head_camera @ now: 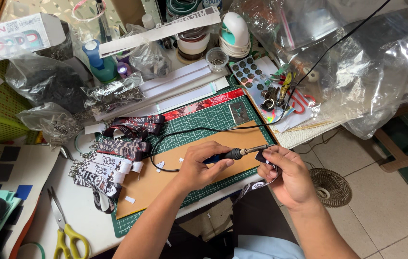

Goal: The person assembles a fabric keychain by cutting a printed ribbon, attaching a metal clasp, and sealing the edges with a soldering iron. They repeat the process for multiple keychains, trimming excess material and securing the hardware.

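Observation:
My left hand (199, 165) grips the dark handle of a soldering iron (236, 153), whose metal tip points right. The tip touches the end of a black printed strap (263, 157) pinched in my right hand (288, 175); the strap's loose end hangs below that hand. Both hands hover over a brown board (165, 177) lying on a green cutting mat (204, 120). The iron's black cord (175, 133) loops back across the mat.
A stack of finished printed straps (113, 160) lies left of the board. Yellow-handled scissors (65, 230) lie at the front left. Plastic bags (357, 57), tape rolls (192, 43), a bottle (99, 62) and a sheet of round buttons (252, 76) crowd the back. A small fan (330, 187) stands on the tiled floor.

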